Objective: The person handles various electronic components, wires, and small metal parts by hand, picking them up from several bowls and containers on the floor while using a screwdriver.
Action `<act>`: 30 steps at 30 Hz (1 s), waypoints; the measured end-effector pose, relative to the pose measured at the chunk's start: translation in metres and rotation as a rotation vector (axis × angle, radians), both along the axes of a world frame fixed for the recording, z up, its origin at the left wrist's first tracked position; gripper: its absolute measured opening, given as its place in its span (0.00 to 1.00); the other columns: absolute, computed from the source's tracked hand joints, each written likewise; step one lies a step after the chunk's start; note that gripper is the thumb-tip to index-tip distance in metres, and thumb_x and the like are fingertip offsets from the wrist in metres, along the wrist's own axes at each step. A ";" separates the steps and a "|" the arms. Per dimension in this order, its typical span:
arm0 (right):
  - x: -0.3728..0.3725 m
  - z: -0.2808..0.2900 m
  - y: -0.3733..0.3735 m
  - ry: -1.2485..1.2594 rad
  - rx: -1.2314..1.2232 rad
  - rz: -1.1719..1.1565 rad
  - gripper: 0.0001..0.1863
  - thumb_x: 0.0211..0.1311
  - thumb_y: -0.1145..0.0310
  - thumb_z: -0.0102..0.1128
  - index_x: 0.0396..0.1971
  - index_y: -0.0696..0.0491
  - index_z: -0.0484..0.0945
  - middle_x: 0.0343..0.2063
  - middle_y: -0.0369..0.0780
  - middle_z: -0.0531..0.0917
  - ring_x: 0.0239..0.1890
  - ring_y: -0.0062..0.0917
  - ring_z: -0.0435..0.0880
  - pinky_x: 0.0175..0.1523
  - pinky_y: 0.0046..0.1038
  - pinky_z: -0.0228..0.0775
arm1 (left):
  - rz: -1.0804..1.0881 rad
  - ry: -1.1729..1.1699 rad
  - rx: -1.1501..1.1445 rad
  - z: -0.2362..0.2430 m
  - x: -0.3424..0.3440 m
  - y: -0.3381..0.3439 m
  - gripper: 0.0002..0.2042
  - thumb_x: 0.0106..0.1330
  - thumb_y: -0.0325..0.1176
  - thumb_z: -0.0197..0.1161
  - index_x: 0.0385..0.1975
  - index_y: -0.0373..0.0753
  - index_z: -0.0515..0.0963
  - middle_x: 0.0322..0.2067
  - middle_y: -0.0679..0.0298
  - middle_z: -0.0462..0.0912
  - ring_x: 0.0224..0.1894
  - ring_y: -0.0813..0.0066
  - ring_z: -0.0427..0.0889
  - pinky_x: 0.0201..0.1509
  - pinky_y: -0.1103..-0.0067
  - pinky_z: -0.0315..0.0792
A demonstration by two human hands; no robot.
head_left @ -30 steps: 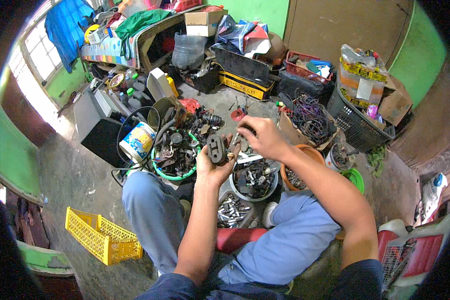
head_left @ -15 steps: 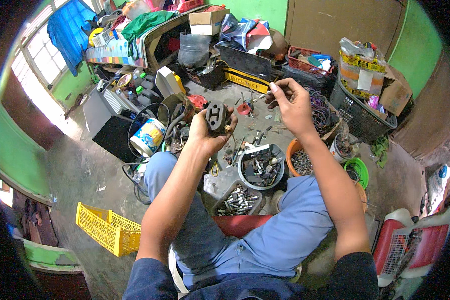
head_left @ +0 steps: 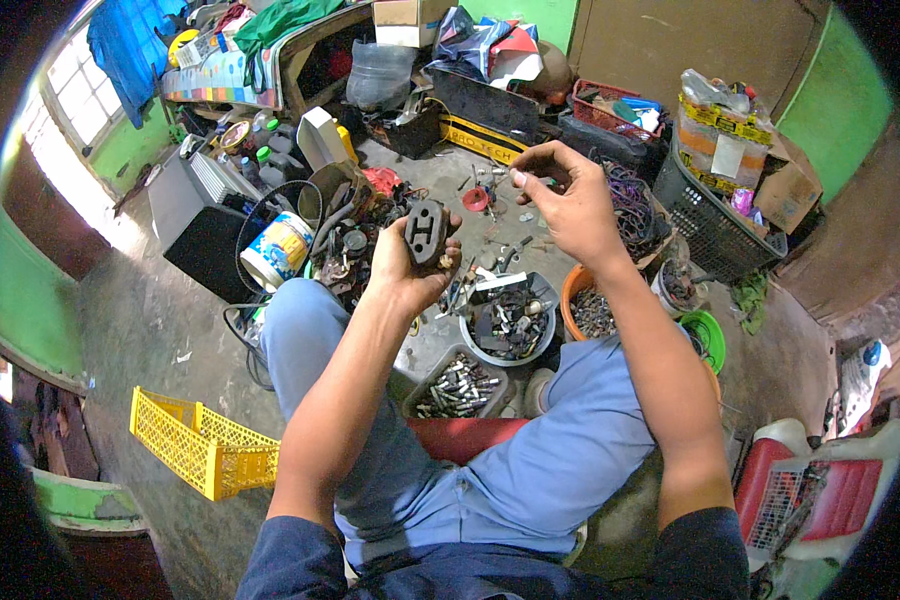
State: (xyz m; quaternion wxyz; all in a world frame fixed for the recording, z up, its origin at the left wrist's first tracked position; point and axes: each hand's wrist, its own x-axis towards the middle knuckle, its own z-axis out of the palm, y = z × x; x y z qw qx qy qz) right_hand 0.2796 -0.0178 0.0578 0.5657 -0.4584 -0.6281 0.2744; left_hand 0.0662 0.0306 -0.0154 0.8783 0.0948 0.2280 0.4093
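My left hand point(head_left: 407, 275) is closed around a dark oval rubber mount point(head_left: 426, 232) with slots and holes through it, its slotted face turned up. A small brass-coloured bit point(head_left: 444, 262) shows by the fingers of that hand. Higher and to the right, my right hand point(head_left: 568, 200) is pinched, thumb against fingers, at a slim metal piece point(head_left: 492, 172) that sticks out leftward; its exact kind is too small to tell. Below the hands stand a grey tub point(head_left: 553, 335) of dark mixed parts and a square tray point(head_left: 417, 391) of small metal parts.
An orange bucket point(head_left: 567, 305) of small parts and a green basin point(head_left: 711, 330) are by my right knee. A yellow crate point(head_left: 210, 450) lies at left. A white-blue bucket point(head_left: 275, 252) and piled parts stand beyond my left knee. A black basket point(head_left: 715, 225) is at far right.
My right hand has moved left, toward the rubber mount, still pinched. The mount has turned slightly in my left hand. The whole view has shifted a little.
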 end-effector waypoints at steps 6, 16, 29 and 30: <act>0.000 0.002 -0.003 -0.049 -0.002 -0.030 0.07 0.62 0.79 0.63 0.39 0.60 0.79 0.33 0.38 0.85 0.36 0.18 0.85 0.43 0.23 0.78 | 0.014 0.031 0.036 -0.009 -0.003 0.002 0.17 0.72 0.39 0.39 0.43 0.36 0.75 0.36 0.56 0.81 0.27 0.69 0.71 0.25 0.79 0.67; 0.026 -0.037 0.018 -0.502 -0.236 -0.024 0.07 0.55 0.77 0.67 0.34 0.61 0.82 0.30 0.41 0.86 0.34 0.21 0.85 0.43 0.26 0.77 | -0.030 0.090 0.019 -0.012 -0.004 -0.005 0.17 0.73 0.42 0.39 0.44 0.40 0.75 0.35 0.58 0.81 0.25 0.71 0.71 0.18 0.82 0.60; 0.021 -0.065 0.022 -0.900 -0.257 0.064 0.11 0.59 0.67 0.67 0.38 0.56 0.84 0.38 0.50 0.86 0.45 0.41 0.85 0.50 0.37 0.75 | -0.092 0.055 0.002 -0.004 -0.003 -0.010 0.17 0.73 0.41 0.42 0.47 0.38 0.74 0.38 0.57 0.80 0.28 0.69 0.72 0.20 0.81 0.64; 0.021 -0.063 0.023 -0.831 -0.203 0.057 0.11 0.60 0.66 0.66 0.39 0.56 0.84 0.38 0.50 0.86 0.44 0.40 0.85 0.49 0.36 0.75 | -0.103 0.070 0.011 -0.003 -0.001 -0.011 0.17 0.73 0.42 0.43 0.47 0.38 0.74 0.39 0.57 0.80 0.29 0.68 0.72 0.20 0.81 0.65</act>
